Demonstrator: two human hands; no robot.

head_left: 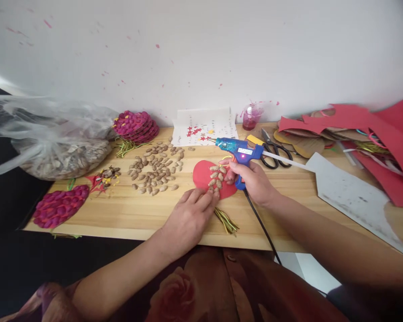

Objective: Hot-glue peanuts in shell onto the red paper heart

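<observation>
My right hand [253, 181] is wrapped round the handle of a blue glue gun [239, 151], its nozzle pointing left above the table. A red paper heart [201, 175] lies flat in front of me with several tan seeds [216, 180] stuck on it. My left hand [190, 217] rests on the wooden table [127, 210], fingers pressed together at the heart's lower edge on a seed. A small green and yellow strip bundle [226, 221] sticks out below the heart.
Loose seeds [156, 170] lie left of the heart. Two finished magenta seed pieces [58, 206] [136, 126], a plastic bag of seeds [58, 143], scissors [272, 150], a star sheet [203, 127], a pink bottle [249, 117] and red paper [386, 143] lie around. The gun's black cord [260, 223] runs off the front edge.
</observation>
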